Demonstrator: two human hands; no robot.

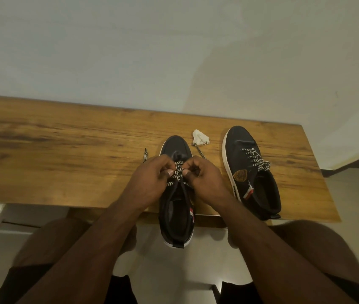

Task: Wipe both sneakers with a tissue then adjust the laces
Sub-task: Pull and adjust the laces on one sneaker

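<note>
Two black high-top sneakers with white soles stand on a wooden table (64,150). The left sneaker (176,216) has its heel hanging over the table's near edge. My left hand (150,185) and my right hand (205,178) both pinch its black-and-white laces (177,172) over the tongue. One loose lace end (145,155) lies to the left of the toe, another lace end (201,152) to the right. The right sneaker (251,170) stands apart at the right, laces crossed. A crumpled white tissue (200,137) lies on the table between the two toes.
The table backs against a pale wall (174,51) and ends at the right near a dark ledge (354,163). My knees (49,244) sit below the near edge over a light tiled floor.
</note>
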